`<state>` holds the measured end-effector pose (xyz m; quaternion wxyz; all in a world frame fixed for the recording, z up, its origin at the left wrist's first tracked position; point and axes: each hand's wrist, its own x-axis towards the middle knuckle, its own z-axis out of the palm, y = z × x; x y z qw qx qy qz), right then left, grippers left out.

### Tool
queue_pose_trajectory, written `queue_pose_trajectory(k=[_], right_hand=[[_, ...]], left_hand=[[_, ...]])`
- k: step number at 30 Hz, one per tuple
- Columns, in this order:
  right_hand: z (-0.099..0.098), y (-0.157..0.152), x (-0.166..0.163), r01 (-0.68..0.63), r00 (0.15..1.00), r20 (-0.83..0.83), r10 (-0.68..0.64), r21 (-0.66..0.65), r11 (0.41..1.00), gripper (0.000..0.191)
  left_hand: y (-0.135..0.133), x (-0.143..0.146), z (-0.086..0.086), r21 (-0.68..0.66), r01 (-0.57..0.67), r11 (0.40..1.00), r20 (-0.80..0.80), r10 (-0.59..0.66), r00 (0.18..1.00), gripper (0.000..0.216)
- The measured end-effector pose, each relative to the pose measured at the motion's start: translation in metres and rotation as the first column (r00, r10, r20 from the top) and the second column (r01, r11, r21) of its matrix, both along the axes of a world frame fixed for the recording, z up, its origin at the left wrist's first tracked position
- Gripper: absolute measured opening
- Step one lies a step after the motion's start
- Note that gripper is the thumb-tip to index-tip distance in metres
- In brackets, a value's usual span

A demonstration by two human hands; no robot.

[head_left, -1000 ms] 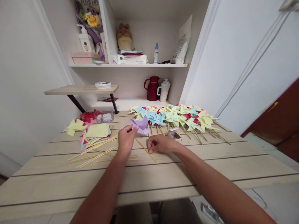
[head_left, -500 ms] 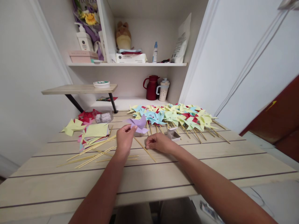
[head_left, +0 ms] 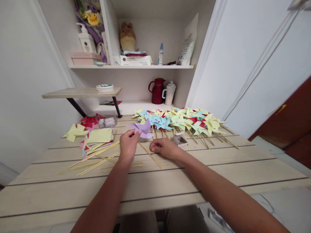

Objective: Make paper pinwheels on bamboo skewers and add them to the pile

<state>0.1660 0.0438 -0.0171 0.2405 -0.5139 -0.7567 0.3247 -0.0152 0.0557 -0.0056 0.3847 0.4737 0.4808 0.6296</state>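
My left hand [head_left: 128,142] is closed in a pinch on a purple paper pinwheel [head_left: 143,128], holding it up over the table. A thin wooden stick [head_left: 150,155] slants below it; whether the two are joined I cannot tell. My right hand [head_left: 164,148] rests low at the stick's right, fingers curled with the tips together. What those fingertips hold, if anything, is too small to make out. A tiny dark speck [head_left: 151,153] shows under them. Right behind this hand stands a small open box [head_left: 180,139].
Finished pinwheels [head_left: 179,121] on sticks lie in rows at the back right. Loose sticks [head_left: 97,161], a stack of coloured paper squares [head_left: 99,136] and a yellow paper pinwheel shape [head_left: 75,132] lie left. A raised wooden shelf [head_left: 82,93] overhangs the back left.
My right hand's fingertips have lifted slightly from the table beside the stick. My left hand keeps its pinch on the purple pinwheel. The whole view has shifted a little.
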Motion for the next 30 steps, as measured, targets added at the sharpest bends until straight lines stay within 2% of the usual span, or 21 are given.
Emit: queue_pose_trajectory(k=[3, 7, 13, 18, 24, 30], right_hand=[[0.0, 0.0, 0.002, -0.035, 0.998, -0.049, 0.032, -0.047, 0.998, 0.013], [-0.001, -0.001, -0.001, -0.039, 0.998, -0.06, 0.036, -0.043, 0.998, 0.009], [0.002, -0.002, -0.012, 0.083, 0.995, 0.047, -0.084, 0.033, 0.996, 0.005], [0.002, 0.002, -0.014, 0.109, 0.99, 0.082, -0.112, 0.04, 0.993, 0.005], [0.001, 0.008, -0.011, 0.081, 0.994, 0.079, -0.078, -0.036, 0.996, 0.009], [0.015, 0.002, 0.001, -0.038, 0.996, 0.075, 0.053, -0.186, 0.982, 0.009]], left_hand=[[0.0, 0.0, 0.0, -0.004, 0.004, 1.0, 0.003, -0.004, 1.0, 0.018], [0.0, 0.0, 0.0, -0.007, 0.004, 1.0, 0.008, -0.004, 1.0, 0.019], [-0.001, 0.001, -0.001, -0.014, 0.012, 1.0, 0.008, -0.012, 1.0, 0.019], [0.0, 0.001, 0.0, -0.017, 0.015, 1.0, 0.009, -0.015, 1.0, 0.019], [0.0, 0.001, 0.001, -0.022, 0.007, 1.0, 0.016, -0.007, 1.0, 0.02], [0.001, -0.001, -0.001, -0.03, -0.005, 1.0, 0.03, 0.006, 1.0, 0.023]])
